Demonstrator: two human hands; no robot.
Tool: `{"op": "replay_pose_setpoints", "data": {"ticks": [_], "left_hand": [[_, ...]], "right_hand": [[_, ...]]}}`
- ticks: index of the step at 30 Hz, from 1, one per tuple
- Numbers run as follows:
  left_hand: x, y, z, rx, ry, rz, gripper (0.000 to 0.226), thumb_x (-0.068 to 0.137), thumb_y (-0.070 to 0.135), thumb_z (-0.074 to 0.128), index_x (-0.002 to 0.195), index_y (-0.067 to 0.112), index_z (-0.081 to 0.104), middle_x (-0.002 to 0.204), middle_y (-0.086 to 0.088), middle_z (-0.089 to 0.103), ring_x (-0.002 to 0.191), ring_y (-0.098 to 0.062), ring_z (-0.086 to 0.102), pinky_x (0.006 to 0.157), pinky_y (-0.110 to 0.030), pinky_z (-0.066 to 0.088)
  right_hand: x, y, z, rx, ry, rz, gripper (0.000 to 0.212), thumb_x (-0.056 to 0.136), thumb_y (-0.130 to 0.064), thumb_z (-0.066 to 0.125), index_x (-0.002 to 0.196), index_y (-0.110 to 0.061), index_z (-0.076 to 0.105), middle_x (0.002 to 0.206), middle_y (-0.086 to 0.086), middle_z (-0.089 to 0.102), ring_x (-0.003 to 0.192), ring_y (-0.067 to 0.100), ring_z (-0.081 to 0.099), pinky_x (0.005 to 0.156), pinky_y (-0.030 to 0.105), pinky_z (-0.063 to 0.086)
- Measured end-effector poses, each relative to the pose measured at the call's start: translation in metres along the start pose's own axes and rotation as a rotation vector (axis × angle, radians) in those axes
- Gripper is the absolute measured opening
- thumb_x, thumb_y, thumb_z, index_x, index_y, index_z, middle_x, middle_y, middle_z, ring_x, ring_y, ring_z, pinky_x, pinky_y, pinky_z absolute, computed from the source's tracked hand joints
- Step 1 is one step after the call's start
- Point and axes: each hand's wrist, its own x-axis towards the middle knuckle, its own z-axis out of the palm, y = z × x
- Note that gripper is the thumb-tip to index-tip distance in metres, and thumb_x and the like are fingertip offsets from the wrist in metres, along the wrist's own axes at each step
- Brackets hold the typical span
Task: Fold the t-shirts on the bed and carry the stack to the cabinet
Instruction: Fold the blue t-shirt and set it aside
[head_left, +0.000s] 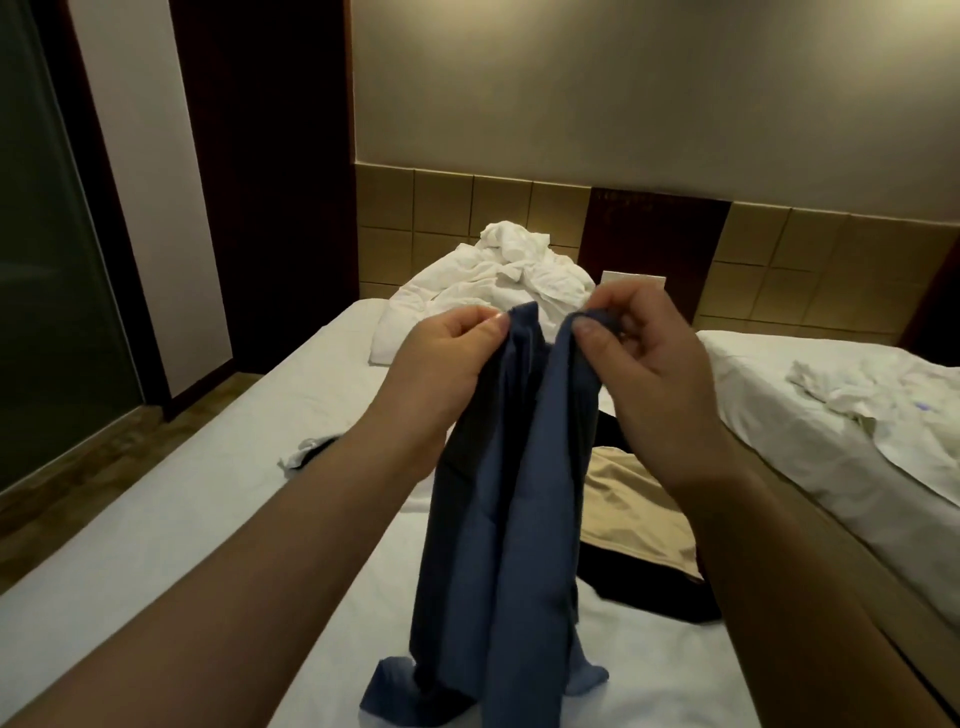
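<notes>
1. Blue t-shirt (498, 493) held up mid-frame, hem touching bed (208, 493).
2. L hand (447, 364) pinches top edge at 11 o'clock; R hand (639, 364) pinches at 1 o'clock.
3. Beige garment (634, 499) on bed, 3 o'clock of shirt.

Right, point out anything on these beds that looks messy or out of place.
White bedding lies heaped and crumpled at the head of the near bed. A beige garment and a black garment lie unfolded beside the blue t-shirt held by left hand and right hand. Nothing looks damaged.
</notes>
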Motion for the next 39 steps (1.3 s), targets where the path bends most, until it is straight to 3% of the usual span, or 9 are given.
{"op": "replay_pose_setpoints", "data": {"ticks": [4, 11, 16, 19, 23, 26, 28, 35, 39], "left_hand": [[-0.004, 0.008, 0.006, 0.04, -0.053, 0.085, 0.023, 0.095, 0.029, 0.048, 0.08, 0.027, 0.065, 0.069, 0.015, 0.062, 0.077, -0.005, 0.059, 0.069, -0.023, 0.048], [-0.007, 0.005, 0.0, 0.107, -0.119, 0.146, 0.018, 0.083, 0.029, 0.064, 0.101, 0.026, 0.063, 0.091, 0.009, 0.067, 0.092, -0.009, 0.064, 0.084, -0.028, 0.055], [0.005, 0.008, -0.007, 0.164, -0.16, 0.15, 0.017, 0.088, 0.011, 0.057, 0.09, 0.027, 0.063, 0.083, 0.007, 0.065, 0.084, -0.009, 0.063, 0.078, -0.024, 0.053], [0.014, 0.008, -0.011, 0.211, -0.157, 0.165, 0.02, 0.09, 0.01, 0.051, 0.085, 0.025, 0.064, 0.071, 0.014, 0.064, 0.073, -0.001, 0.06, 0.07, -0.019, 0.051], [0.029, 0.004, -0.023, 0.163, -0.154, 0.082, 0.02, 0.091, 0.008, 0.049, 0.084, 0.018, 0.064, 0.072, 0.009, 0.063, 0.063, 0.004, 0.059, 0.061, -0.013, 0.049], [0.036, 0.0, -0.035, 0.268, -0.318, -0.015, 0.018, 0.092, 0.009, 0.049, 0.086, 0.017, 0.065, 0.076, 0.007, 0.064, 0.073, -0.002, 0.06, 0.07, -0.019, 0.051], [0.041, -0.002, -0.044, 0.371, -0.383, -0.078, 0.016, 0.093, 0.011, 0.05, 0.088, 0.016, 0.064, 0.084, 0.002, 0.062, 0.081, -0.009, 0.058, 0.077, -0.025, 0.049], [0.042, -0.013, -0.035, 0.458, -0.497, -0.067, 0.015, 0.092, 0.007, 0.052, 0.086, 0.015, 0.063, 0.081, 0.002, 0.061, 0.07, 0.003, 0.057, 0.069, -0.009, 0.046], [0.046, -0.015, -0.026, 0.441, -0.454, -0.054, 0.014, 0.092, 0.008, 0.052, 0.087, 0.017, 0.061, 0.084, 0.0, 0.06, 0.076, -0.005, 0.056, 0.067, -0.01, 0.048]], "right_hand": [[0.004, -0.005, 0.006, -0.114, -0.081, -0.043, 0.019, 0.09, -0.016, 0.057, 0.088, -0.033, 0.051, 0.083, -0.02, 0.056, 0.087, -0.008, 0.054, 0.073, 0.009, 0.045], [0.013, -0.007, 0.011, -0.208, -0.02, 0.036, 0.021, 0.087, -0.018, 0.061, 0.082, -0.035, 0.05, 0.077, -0.019, 0.056, 0.071, -0.011, 0.055, 0.063, 0.004, 0.041], [0.022, -0.012, 0.005, -0.03, -0.083, 0.214, 0.01, 0.087, -0.023, 0.063, 0.087, -0.027, 0.053, 0.075, 0.001, 0.068, 0.071, 0.015, 0.067, 0.061, 0.027, 0.053], [0.019, -0.004, -0.001, -0.088, -0.305, 0.306, 0.011, 0.089, -0.027, 0.06, 0.098, -0.021, 0.058, 0.085, 0.003, 0.067, 0.078, 0.012, 0.065, 0.068, 0.023, 0.053], [0.005, 0.019, -0.013, -0.42, -0.628, 0.328, 0.017, 0.089, -0.03, 0.059, 0.097, -0.016, 0.063, 0.09, 0.003, 0.065, 0.086, 0.019, 0.06, 0.08, 0.036, 0.048], [0.001, 0.03, -0.025, -0.824, -0.551, 0.058, 0.019, 0.09, -0.043, 0.054, 0.084, -0.025, 0.058, 0.08, -0.009, 0.056, 0.087, 0.007, 0.042, 0.082, 0.03, 0.027], [0.003, 0.034, -0.035, -0.883, -0.426, -0.057, 0.024, 0.087, -0.052, 0.051, 0.084, -0.032, 0.064, 0.083, -0.013, 0.056, 0.1, 0.004, 0.036, 0.087, 0.029, 0.016], [0.002, 0.061, -0.042, -0.977, -0.534, 0.085, 0.012, 0.087, -0.047, 0.055, 0.089, -0.036, 0.057, 0.091, -0.014, 0.056, 0.113, 0.013, 0.042, 0.099, 0.034, 0.017], [-0.003, 0.063, -0.042, -0.737, -0.332, 0.173, 0.052, 0.077, -0.048, 0.068, 0.121, -0.034, 0.046, 0.117, -0.011, 0.051, 0.114, 0.011, 0.042, 0.103, 0.039, 0.031]]}}
